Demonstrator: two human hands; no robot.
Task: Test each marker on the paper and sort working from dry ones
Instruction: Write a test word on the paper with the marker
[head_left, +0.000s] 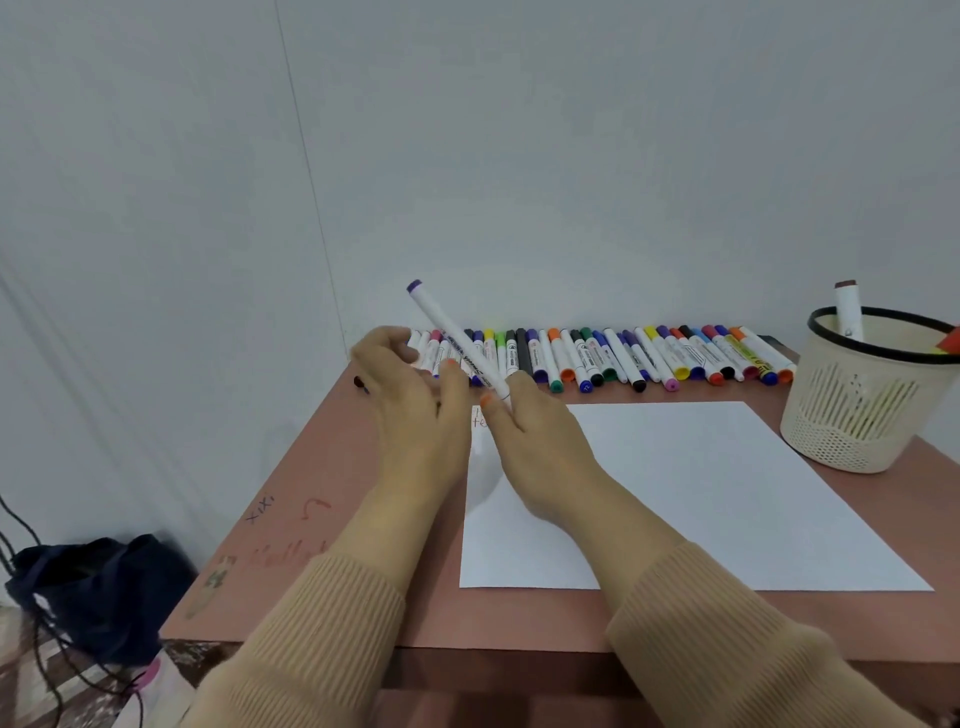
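My right hand (535, 441) grips a white marker (452, 338) by its lower end, above the paper's far left corner. The marker slants up and to the left and ends in a purple tip at the top. My left hand (415, 400) hovers just left of it with its fingers curled and its thumb close to the marker's barrel. A small dark thing (360, 383) shows at that hand's left edge; I cannot tell whether the hand holds it. The white paper (701, 493) lies on the pink table (311, 519) and bears a bit of red writing (478, 419) by my hands.
A long row of capped markers (623, 358) in many colours lies along the wall at the table's back. A cream basket (857, 410) with a black rim stands at the right, with a brown-capped marker (848, 309) upright in it. A dark bag (98, 592) sits on the floor to the left.
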